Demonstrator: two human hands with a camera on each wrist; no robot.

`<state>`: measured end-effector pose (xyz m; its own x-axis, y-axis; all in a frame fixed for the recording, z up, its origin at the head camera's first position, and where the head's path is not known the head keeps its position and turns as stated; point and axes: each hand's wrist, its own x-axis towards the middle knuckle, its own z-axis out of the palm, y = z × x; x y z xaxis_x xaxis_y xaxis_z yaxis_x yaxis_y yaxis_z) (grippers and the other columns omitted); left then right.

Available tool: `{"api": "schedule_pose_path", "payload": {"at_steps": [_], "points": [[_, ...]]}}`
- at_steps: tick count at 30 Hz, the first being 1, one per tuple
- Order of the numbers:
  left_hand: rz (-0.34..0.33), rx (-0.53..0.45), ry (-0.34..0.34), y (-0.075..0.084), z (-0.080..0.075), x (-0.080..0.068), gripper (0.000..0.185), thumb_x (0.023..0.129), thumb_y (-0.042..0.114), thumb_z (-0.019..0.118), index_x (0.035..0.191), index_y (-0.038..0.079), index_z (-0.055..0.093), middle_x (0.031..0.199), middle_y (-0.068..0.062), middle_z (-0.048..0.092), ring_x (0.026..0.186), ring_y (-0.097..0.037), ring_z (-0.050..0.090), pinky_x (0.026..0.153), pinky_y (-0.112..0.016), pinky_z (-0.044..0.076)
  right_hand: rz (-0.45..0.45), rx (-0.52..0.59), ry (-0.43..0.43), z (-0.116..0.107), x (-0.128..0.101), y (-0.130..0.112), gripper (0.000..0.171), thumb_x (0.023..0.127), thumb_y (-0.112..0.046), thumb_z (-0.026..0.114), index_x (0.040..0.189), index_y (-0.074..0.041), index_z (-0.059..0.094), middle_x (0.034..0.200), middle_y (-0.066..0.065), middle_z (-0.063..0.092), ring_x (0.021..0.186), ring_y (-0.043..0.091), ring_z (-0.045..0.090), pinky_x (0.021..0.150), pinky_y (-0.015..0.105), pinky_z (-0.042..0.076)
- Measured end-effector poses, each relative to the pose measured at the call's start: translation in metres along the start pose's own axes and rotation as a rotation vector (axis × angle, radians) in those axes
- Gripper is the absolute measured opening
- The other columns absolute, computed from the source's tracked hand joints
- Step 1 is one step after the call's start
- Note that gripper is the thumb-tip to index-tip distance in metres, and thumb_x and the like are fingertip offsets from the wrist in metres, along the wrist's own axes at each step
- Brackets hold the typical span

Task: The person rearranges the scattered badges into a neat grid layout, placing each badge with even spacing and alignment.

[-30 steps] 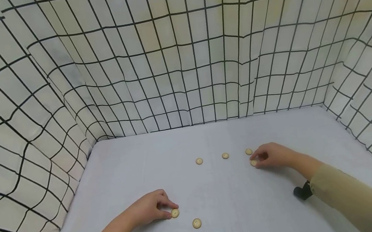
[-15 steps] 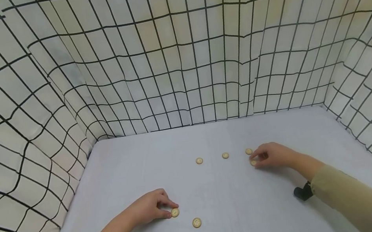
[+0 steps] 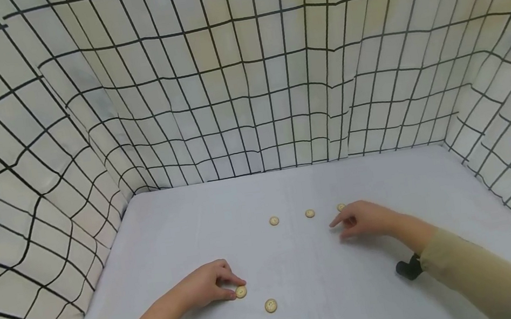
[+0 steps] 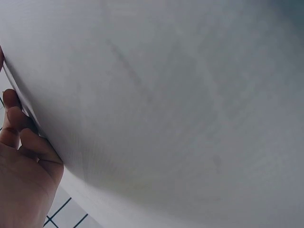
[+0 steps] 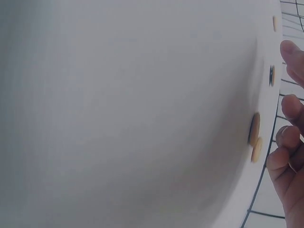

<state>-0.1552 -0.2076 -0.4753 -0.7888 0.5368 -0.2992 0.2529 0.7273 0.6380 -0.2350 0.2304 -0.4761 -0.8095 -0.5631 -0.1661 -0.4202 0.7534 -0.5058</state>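
Buttons of pale wood are spread over a white tabletop (image 3: 299, 262) walled in by grid-patterned cloth (image 3: 247, 100). One button (image 3: 241, 292) is touched by the thumb and forefinger of the left hand (image 3: 204, 286), whose fingers are curled down beside it; whether it is truly pinched or merely touched cannot be told from the head view. Just to the right of that hand and a little nearer the person, a second button (image 3: 270, 305) lies free on the cloth. The right hand (image 3: 367, 218) is held low over the table with the forefinger stretched out leftward and the other fingers loosely bent; nothing is gripped by it. Directly behind its knuckles a button (image 3: 340, 207) is partly hidden, and to the left of its fingertip, well apart, two more buttons (image 3: 310, 213) (image 3: 274, 221) are seen in a row.
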Motion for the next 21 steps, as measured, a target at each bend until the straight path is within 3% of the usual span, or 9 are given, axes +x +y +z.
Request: {"api": "schedule_pose_path", "payload": {"at_steps": [21], "points": [[-0.012, -0.005, 0.01, -0.002, 0.002, 0.0, 0.026, 0.082, 0.024, 0.082, 0.105, 0.034, 0.079, 0.093, 0.013, 0.057, 0.084, -0.012, 0.049, 0.072, -0.028, 0.04, -0.161, -0.06, -0.089, 0.023, 0.024, -0.053, 0.031, 0.081, -0.036, 0.082, 0.111, -0.029, 0.077, 0.07, -0.012, 0.053, 0.069, 0.005, 0.049, 0.064, 0.025, 0.043]]}}
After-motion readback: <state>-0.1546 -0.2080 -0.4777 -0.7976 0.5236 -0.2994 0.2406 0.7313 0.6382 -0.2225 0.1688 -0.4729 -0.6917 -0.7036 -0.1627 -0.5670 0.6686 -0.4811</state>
